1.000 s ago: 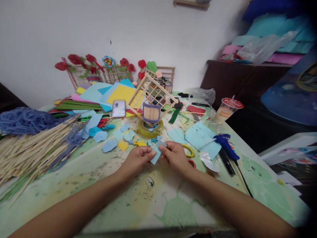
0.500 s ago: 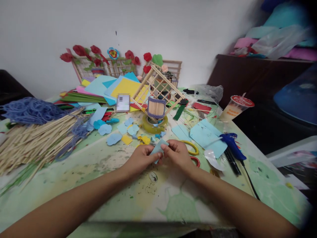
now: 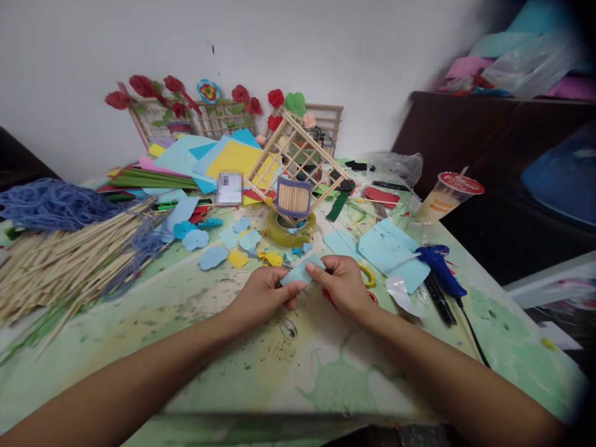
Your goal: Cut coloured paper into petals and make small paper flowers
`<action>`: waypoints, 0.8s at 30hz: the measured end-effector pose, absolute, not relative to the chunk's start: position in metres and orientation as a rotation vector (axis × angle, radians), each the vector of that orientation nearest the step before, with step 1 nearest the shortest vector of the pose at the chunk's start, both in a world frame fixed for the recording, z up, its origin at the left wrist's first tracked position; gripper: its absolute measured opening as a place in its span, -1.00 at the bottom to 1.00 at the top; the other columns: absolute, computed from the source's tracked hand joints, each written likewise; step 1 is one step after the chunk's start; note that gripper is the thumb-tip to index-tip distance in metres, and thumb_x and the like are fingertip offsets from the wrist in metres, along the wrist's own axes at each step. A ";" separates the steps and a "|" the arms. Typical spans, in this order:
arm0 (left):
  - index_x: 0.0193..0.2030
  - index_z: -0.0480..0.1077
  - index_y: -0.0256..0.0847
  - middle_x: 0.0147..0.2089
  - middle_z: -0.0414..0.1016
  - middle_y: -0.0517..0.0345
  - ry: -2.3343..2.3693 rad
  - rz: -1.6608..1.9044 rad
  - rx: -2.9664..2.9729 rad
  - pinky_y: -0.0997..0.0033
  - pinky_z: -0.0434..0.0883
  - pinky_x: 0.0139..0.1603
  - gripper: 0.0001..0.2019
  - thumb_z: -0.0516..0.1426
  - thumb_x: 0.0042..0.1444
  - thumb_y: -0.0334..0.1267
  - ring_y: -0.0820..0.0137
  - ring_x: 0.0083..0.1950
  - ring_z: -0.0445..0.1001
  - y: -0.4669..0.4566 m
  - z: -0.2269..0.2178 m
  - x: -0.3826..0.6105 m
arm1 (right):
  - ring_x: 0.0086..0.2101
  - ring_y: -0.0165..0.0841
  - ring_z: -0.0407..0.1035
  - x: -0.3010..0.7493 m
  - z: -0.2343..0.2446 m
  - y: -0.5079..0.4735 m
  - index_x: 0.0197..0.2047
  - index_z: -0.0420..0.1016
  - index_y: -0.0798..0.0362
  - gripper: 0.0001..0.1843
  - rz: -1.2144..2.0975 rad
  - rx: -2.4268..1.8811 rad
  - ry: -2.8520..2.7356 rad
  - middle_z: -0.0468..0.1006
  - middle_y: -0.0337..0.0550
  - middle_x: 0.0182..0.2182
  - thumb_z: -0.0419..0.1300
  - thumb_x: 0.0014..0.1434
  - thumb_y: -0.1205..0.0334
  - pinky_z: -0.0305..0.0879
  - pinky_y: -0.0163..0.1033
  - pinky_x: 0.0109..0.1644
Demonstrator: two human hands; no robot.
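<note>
A small piece of light blue paper (image 3: pixel 302 271) is held between my two hands, just above the table. My left hand (image 3: pixel 266 290) pinches its left end with the thumb on top. On the right end, my right hand (image 3: pixel 343 282) grips it between thumb and fingers. Scissors with yellow and red handles (image 3: pixel 369 275) lie partly hidden under my right hand. Beyond my hands are blue paper flowers (image 3: pixel 213 258), yellow paper scraps (image 3: pixel 270 257) and a roll of tape (image 3: pixel 279 234). A stick lattice with a small yarn-edged stick panel (image 3: pixel 294 197) stands behind the tape.
Wooden sticks (image 3: pixel 69 267) and blue yarn (image 3: pixel 56 205) lie on the left. To the right are light blue sheets (image 3: pixel 391 251), a blue glue gun (image 3: pixel 440 268) with its cord, a black marker (image 3: pixel 440 300) and a lidded drink cup (image 3: pixel 447 197). Coloured sheets (image 3: pixel 233 162) pile up at the back.
My hands have moved slightly apart, and more of the blue paper shows between them, turned flatter. My right hand now covers more of the scissors' handles. The camera view has shifted slightly.
</note>
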State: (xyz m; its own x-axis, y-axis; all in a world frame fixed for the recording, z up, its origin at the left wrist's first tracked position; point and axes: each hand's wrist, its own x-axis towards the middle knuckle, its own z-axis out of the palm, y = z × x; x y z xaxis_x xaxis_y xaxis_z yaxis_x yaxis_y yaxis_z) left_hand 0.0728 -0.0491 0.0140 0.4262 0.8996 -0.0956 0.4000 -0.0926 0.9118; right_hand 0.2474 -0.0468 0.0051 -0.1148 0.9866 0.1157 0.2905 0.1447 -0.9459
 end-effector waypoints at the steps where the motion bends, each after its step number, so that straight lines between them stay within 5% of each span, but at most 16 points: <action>1: -0.61 0.36 -0.27 -0.64 0.39 0.19 1.150 0.628 1.690 0.53 0.19 -0.54 -0.64 0.10 0.05 -0.04 0.51 -0.60 0.28 -0.049 0.014 0.073 | -0.64 -0.53 -0.10 0.247 0.005 -0.047 -0.68 0.18 0.05 -0.52 1.027 -1.281 -1.555 0.01 -0.39 -0.73 0.17 0.03 -0.11 -0.19 -0.35 -0.60; 8: -0.43 0.43 -0.27 -0.49 0.50 0.15 1.029 0.697 1.610 0.52 0.29 -0.44 -0.77 0.13 0.04 -0.12 0.47 -0.48 0.38 -0.046 0.012 0.069 | -0.67 -0.55 -0.10 0.247 0.005 -0.047 -0.64 0.20 0.05 -0.54 1.114 -1.228 -1.422 0.06 -0.40 -0.74 0.19 0.02 -0.11 -0.16 -0.37 -0.63; 16: -0.51 0.41 -0.27 -0.54 0.48 0.15 1.066 0.677 1.567 0.53 0.30 -0.49 -0.75 0.16 0.00 -0.10 0.48 -0.53 0.38 -0.051 0.013 0.067 | -0.55 -0.42 0.28 0.241 0.008 -0.051 -0.54 0.42 0.09 -0.70 1.381 -1.066 -1.498 0.44 -0.24 -0.60 0.32 -0.12 0.02 0.16 -0.34 -0.48; 24: -0.54 0.39 -0.26 -0.59 0.48 0.18 1.074 0.564 1.395 0.55 0.26 -0.52 -0.82 0.21 -0.08 -0.20 0.51 -0.57 0.35 -0.033 0.021 0.051 | -0.65 -0.49 0.09 0.266 0.017 -0.034 -0.62 0.33 0.07 -0.65 0.871 -1.306 -1.317 0.29 -0.31 -0.71 0.22 0.01 0.01 0.08 -0.32 -0.52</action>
